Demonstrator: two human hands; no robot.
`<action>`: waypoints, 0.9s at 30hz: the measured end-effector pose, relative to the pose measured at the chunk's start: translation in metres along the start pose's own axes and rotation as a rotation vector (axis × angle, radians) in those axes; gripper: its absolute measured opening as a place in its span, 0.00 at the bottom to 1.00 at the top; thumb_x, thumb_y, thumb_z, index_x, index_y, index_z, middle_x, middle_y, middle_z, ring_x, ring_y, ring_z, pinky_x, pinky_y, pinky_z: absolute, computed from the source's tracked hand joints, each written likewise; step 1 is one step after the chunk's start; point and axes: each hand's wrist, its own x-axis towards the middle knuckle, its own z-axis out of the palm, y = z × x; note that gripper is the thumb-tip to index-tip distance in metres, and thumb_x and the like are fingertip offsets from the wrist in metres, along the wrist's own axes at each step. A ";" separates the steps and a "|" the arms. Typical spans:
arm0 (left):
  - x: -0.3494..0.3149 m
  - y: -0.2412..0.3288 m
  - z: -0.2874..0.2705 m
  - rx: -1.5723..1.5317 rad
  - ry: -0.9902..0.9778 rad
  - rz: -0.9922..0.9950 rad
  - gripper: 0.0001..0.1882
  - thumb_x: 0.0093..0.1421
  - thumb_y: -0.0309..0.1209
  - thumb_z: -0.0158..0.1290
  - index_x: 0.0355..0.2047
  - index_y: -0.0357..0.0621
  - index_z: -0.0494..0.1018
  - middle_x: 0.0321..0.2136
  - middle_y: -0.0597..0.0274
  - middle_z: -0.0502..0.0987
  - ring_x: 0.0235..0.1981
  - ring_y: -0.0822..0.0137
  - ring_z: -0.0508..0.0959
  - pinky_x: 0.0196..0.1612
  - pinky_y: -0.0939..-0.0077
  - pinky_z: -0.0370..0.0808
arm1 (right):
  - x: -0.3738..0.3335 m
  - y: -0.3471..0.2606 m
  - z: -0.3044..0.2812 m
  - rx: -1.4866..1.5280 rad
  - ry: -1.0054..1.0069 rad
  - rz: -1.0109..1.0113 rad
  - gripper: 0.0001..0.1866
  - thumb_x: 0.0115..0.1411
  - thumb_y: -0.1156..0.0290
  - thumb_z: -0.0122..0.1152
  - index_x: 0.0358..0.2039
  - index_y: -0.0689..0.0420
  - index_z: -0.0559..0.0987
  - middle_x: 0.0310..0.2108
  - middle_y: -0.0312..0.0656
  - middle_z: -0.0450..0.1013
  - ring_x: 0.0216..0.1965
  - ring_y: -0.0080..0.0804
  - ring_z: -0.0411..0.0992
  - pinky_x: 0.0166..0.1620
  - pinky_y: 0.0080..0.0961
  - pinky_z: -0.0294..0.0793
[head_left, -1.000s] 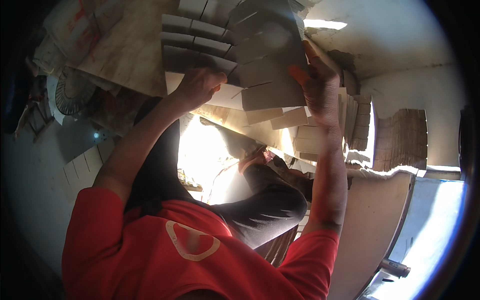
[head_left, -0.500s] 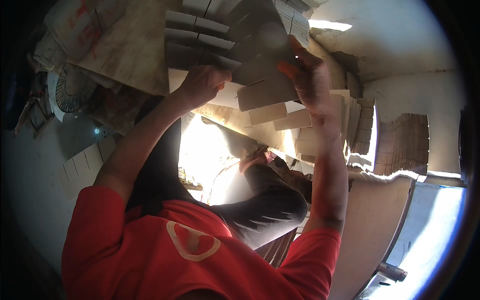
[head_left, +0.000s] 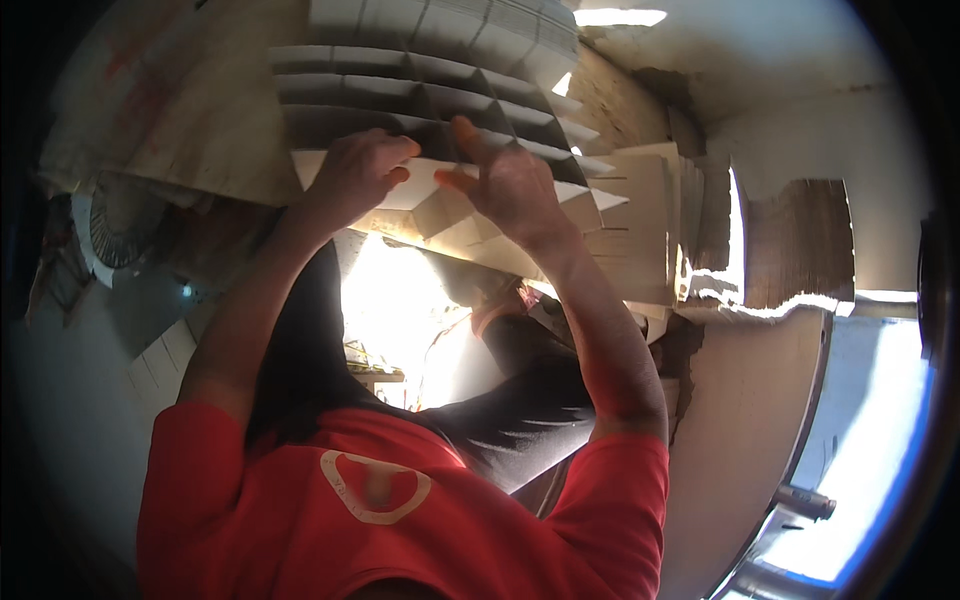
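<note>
A cardboard divider grid (head_left: 385,88) of crossed grey strips stands at the far middle, its cells spread apart. At its near edge, my left hand (head_left: 358,175) has its fingers curled, with thumb and forefinger at the front strip. Just to the right, my right hand (head_left: 508,190) grips the same edge, its forefinger reaching over a strip and its thumb on the near side. Both thumbs point toward each other across a small gap. Strip ends stick out at the grid's right side. The exact contact under the fingertips is partly hidden.
Beyond the grid lies a row of stacked slotted strips (head_left: 490,30). More slotted cardboard sheets (head_left: 640,215) lean at the right, beside a brown stack (head_left: 800,245). A wooden board (head_left: 200,120) extends left, above a round ribbed object (head_left: 125,220). My bent leg (head_left: 530,405) is below.
My right hand has come left and inward, close to my left hand. The cardboard, tilted and fanned before, now sits lower as a spread grid. My left hand has shifted slightly left.
</note>
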 end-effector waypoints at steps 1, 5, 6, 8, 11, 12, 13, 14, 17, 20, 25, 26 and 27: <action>-0.001 0.004 -0.005 -0.002 0.021 0.031 0.18 0.45 0.22 0.59 0.40 0.41 0.76 0.33 0.53 0.76 0.35 0.56 0.76 0.37 0.67 0.73 | -0.008 0.010 -0.003 0.027 0.161 -0.021 0.32 0.53 0.63 0.62 0.58 0.55 0.64 0.28 0.47 0.75 0.31 0.47 0.75 0.34 0.36 0.74; -0.007 0.010 -0.016 0.092 0.103 0.107 0.26 0.44 0.23 0.62 0.47 0.42 0.73 0.40 0.55 0.76 0.43 0.58 0.74 0.44 0.68 0.72 | -0.070 0.124 -0.010 -0.542 0.566 0.195 0.18 0.57 0.69 0.55 0.50 0.55 0.73 0.31 0.40 0.73 0.35 0.37 0.72 0.30 0.30 0.75; -0.010 0.008 -0.017 0.146 0.122 0.109 0.28 0.44 0.24 0.63 0.49 0.43 0.73 0.42 0.56 0.75 0.45 0.58 0.73 0.46 0.68 0.72 | -0.095 0.152 -0.012 -0.671 0.496 0.316 0.20 0.56 0.69 0.57 0.50 0.55 0.72 0.37 0.40 0.71 0.40 0.38 0.70 0.34 0.32 0.75; -0.017 0.002 -0.022 0.163 0.099 0.034 0.29 0.44 0.24 0.63 0.50 0.43 0.72 0.44 0.56 0.75 0.47 0.59 0.72 0.49 0.68 0.71 | -0.133 0.180 -0.014 -0.811 0.374 0.593 0.23 0.53 0.64 0.62 0.49 0.55 0.71 0.42 0.39 0.69 0.44 0.39 0.68 0.39 0.39 0.72; -0.020 -0.004 -0.026 0.191 0.105 0.007 0.30 0.43 0.24 0.64 0.51 0.44 0.72 0.45 0.56 0.74 0.48 0.59 0.72 0.50 0.68 0.70 | -0.173 0.203 -0.002 -0.841 0.292 0.882 0.27 0.48 0.60 0.67 0.47 0.55 0.70 0.44 0.40 0.67 0.46 0.41 0.67 0.42 0.44 0.70; -0.021 -0.005 -0.027 0.220 0.105 0.001 0.30 0.43 0.24 0.64 0.51 0.44 0.72 0.45 0.56 0.74 0.48 0.59 0.72 0.51 0.68 0.70 | -0.179 0.210 -0.004 -0.808 0.267 0.880 0.27 0.47 0.60 0.68 0.46 0.56 0.70 0.43 0.41 0.67 0.46 0.41 0.67 0.41 0.44 0.70; -0.021 -0.006 -0.029 0.252 0.106 -0.004 0.30 0.43 0.24 0.64 0.51 0.44 0.72 0.45 0.56 0.74 0.48 0.59 0.72 0.51 0.68 0.70 | -0.183 0.213 -0.007 -0.773 0.245 0.878 0.27 0.46 0.60 0.68 0.44 0.56 0.71 0.43 0.41 0.68 0.47 0.42 0.67 0.41 0.43 0.70; -0.022 -0.008 -0.030 0.259 0.114 0.003 0.30 0.43 0.25 0.64 0.51 0.44 0.72 0.44 0.57 0.74 0.47 0.58 0.72 0.50 0.68 0.70 | -0.187 0.218 -0.009 -0.740 0.220 0.874 0.27 0.45 0.59 0.69 0.43 0.56 0.71 0.42 0.42 0.69 0.47 0.42 0.67 0.41 0.43 0.70; -0.021 -0.010 -0.030 0.237 0.123 -0.021 0.30 0.44 0.27 0.64 0.50 0.43 0.71 0.42 0.58 0.76 0.46 0.58 0.72 0.49 0.67 0.70 | -0.198 0.247 -0.017 -0.574 0.203 0.939 0.23 0.45 0.62 0.68 0.39 0.57 0.71 0.41 0.45 0.70 0.45 0.44 0.68 0.41 0.42 0.70; -0.022 -0.009 -0.031 0.167 0.106 -0.108 0.29 0.45 0.28 0.64 0.50 0.43 0.72 0.43 0.59 0.77 0.47 0.59 0.72 0.50 0.68 0.69 | -0.212 0.266 -0.024 -0.351 0.336 0.974 0.21 0.54 0.54 0.58 0.35 0.61 0.71 0.34 0.50 0.74 0.36 0.48 0.72 0.40 0.41 0.70; -0.024 -0.007 -0.033 0.182 0.105 -0.121 0.28 0.46 0.28 0.63 0.50 0.43 0.72 0.44 0.60 0.77 0.47 0.60 0.72 0.51 0.68 0.69 | -0.194 0.227 -0.033 -0.401 0.223 1.109 0.23 0.50 0.57 0.64 0.40 0.59 0.70 0.43 0.55 0.70 0.47 0.52 0.68 0.43 0.45 0.69; -0.024 -0.007 -0.032 0.158 0.109 -0.115 0.27 0.46 0.28 0.63 0.49 0.43 0.73 0.43 0.60 0.77 0.47 0.60 0.72 0.52 0.68 0.69 | -0.193 0.220 -0.024 -0.525 0.331 1.028 0.29 0.50 0.50 0.63 0.43 0.60 0.70 0.45 0.53 0.69 0.50 0.50 0.66 0.46 0.48 0.68; -0.024 -0.008 -0.030 0.134 0.114 -0.110 0.27 0.46 0.28 0.63 0.49 0.42 0.73 0.43 0.60 0.77 0.47 0.60 0.72 0.52 0.68 0.69 | -0.191 0.215 -0.024 -0.520 0.265 1.049 0.31 0.50 0.49 0.63 0.45 0.60 0.69 0.47 0.53 0.68 0.51 0.50 0.65 0.47 0.49 0.67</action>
